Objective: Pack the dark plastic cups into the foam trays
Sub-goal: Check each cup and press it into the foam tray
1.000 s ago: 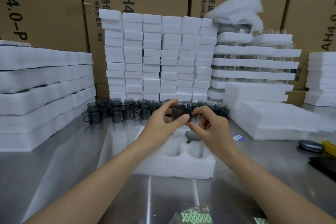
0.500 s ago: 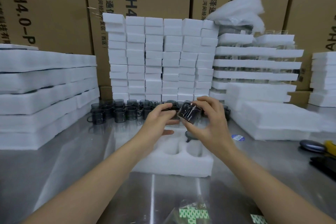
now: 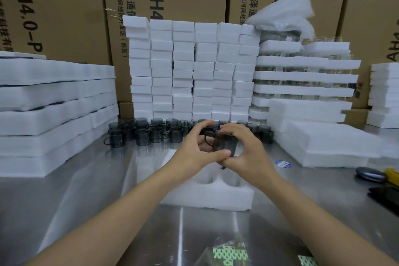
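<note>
Cardboard cartons and stacked white foam wall in the steel table (image 3: 64, 190) where I am packing. The dark plastic cup (image 3: 224, 143) hangs above the foam tray (image 3: 207, 196), pinched between my left hand (image 3: 195, 153) and right hand (image 3: 248, 153), both closed on it. It looks tipped on its side, its axis running roughly left to right, its ring handle (image 3: 208, 138) toward the left; which end is the mouth I cannot tell. Risks, as I judge them: a tilted cup could catch a pocket's rim and gouge the foam or sit crooked, and the handle could snag if turned off line. Slick plastic might slip onto the steel. Farther back, loose cups (image 3: 151, 134) wait in rows along the foam stacks.
</note>
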